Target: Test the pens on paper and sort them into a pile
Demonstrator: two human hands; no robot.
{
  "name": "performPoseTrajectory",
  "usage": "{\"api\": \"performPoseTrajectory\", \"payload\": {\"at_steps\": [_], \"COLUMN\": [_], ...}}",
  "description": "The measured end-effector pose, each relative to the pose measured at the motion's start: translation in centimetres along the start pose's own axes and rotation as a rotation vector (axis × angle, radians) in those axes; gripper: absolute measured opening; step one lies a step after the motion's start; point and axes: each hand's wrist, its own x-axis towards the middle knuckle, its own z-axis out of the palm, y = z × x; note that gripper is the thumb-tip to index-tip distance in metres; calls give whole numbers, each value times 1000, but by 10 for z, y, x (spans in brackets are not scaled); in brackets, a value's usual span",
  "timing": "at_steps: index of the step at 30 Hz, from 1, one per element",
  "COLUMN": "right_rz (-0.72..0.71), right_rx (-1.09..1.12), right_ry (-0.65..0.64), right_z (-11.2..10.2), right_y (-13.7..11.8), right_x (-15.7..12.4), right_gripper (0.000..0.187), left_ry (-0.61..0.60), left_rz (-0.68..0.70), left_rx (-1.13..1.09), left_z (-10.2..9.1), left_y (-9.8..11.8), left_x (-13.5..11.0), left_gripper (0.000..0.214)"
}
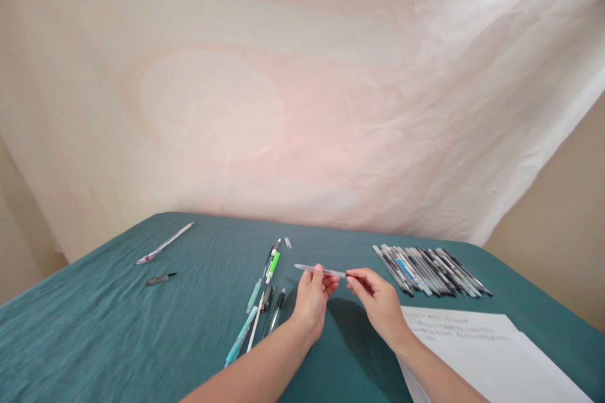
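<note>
Above the middle of the table, a slim pen (306,267) with a clear, whitish barrel is held level between both hands. My left hand (312,300) is closed around its barrel, thumb on top. At the pen's dark right end, the fingertips of my right hand (375,299) are pinched together; whether that dark part is a cap or the tip I cannot tell. Just left of my left hand lies a loose group of pens, among them a light blue pen (241,336), a black-and-clear pen (277,310) and a bright green one (273,267).
A row of many pens (428,271) lies side by side at the right. White paper sheets (466,359) with handwriting lie in front of it. On the left are a long white pen (166,243) and a short dark pen piece (161,279). A small whitish cap (288,243) lies farther back.
</note>
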Motion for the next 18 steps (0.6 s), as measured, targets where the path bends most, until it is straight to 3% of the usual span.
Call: {"api": "performPoseTrajectory", "payload": {"at_steps": [18], "right_rz": [113], "right_rx": [1], "right_ry": [4], "right_z": [-2], "right_y": [3], "right_x": [-4], "right_gripper": [28], "left_ry": [-10], "left_rz": [71], "left_rx": [86], "left_z": [6], "left_y": [-6], "left_x": [-9], "left_gripper": [12]}}
